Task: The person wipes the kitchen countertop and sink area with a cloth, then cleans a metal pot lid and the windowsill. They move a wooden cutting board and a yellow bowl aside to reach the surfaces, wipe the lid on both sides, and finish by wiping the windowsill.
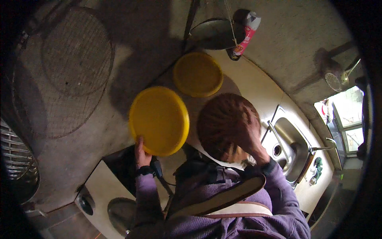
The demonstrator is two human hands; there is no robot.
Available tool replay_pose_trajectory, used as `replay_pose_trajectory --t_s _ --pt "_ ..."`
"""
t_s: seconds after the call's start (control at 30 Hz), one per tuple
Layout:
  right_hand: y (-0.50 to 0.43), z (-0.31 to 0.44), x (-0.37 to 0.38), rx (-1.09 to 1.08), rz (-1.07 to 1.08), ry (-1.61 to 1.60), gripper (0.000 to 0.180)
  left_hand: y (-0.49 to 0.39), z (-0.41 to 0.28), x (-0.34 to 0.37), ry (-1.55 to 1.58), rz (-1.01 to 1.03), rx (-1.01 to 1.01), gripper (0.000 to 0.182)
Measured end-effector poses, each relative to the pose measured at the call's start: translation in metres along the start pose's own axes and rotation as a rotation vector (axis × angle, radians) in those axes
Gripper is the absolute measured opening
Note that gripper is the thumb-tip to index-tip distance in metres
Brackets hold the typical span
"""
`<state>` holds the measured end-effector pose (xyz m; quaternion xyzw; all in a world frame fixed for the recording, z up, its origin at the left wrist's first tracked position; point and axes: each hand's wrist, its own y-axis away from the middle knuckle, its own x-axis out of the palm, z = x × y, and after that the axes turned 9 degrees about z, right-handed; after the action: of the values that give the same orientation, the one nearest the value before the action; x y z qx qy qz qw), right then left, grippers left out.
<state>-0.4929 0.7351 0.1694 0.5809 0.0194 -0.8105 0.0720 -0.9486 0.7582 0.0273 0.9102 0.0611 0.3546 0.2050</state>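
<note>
A round yellow dish or lid with a raised rim (159, 121) is tilted up in my left hand (143, 154), the thumb on its face near the lower left edge. My right hand (250, 134) lies over a round, dark brown thing with radial ridges (218, 125); blur hides what its fingertips do, and I cannot tell whether it is a bowl or a lid. Beyond both hands, a second round yellow piece (198, 74) rests in the corner of the counter. Something pale shows under the right wrist, partly hidden.
On the right, a steel sink (292, 137) with a tap (323, 148) is set into the pale counter (258, 71). A hanging round pan (216, 34) and a pink-and-white can (246, 37) are at the back. Wire racks (77, 53) hang left, above a hob (122, 212).
</note>
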Motion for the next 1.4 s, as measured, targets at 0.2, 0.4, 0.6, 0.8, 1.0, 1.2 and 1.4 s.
replay_pose_trajectory --t_s 0.2,0.4,0.6,0.8,1.0,1.2,1.4 --pt "0.111 -0.051 -0.036 0.380 -0.153 -0.212 0.044 -0.080 0.027 0.111 -0.107 0.124 0.035 0.068" --pt "0.146 -0.067 0.009 0.542 -0.162 -0.270 0.040 -0.219 0.081 0.196 -0.257 0.274 0.142 0.069" --pt "0.154 -0.076 0.028 0.608 -0.189 -0.291 0.050 -0.289 0.106 0.200 -1.883 -0.248 0.307 0.067" --pt "0.143 -0.071 0.028 0.530 -0.167 -0.228 0.051 -0.351 0.102 0.128 -1.529 0.116 0.406 0.075" --pt "0.131 -0.061 0.017 0.419 -0.134 -0.200 0.046 -0.359 0.097 0.117 -1.575 0.076 0.281 0.073" --pt "0.101 -0.059 0.016 0.220 -0.099 -0.261 0.038 -0.333 0.056 0.159 -1.705 -0.118 0.011 0.081" --pt "0.085 -0.066 0.029 0.228 -0.080 -0.282 0.039 -0.361 0.058 0.171 -1.676 -0.024 0.127 0.075"
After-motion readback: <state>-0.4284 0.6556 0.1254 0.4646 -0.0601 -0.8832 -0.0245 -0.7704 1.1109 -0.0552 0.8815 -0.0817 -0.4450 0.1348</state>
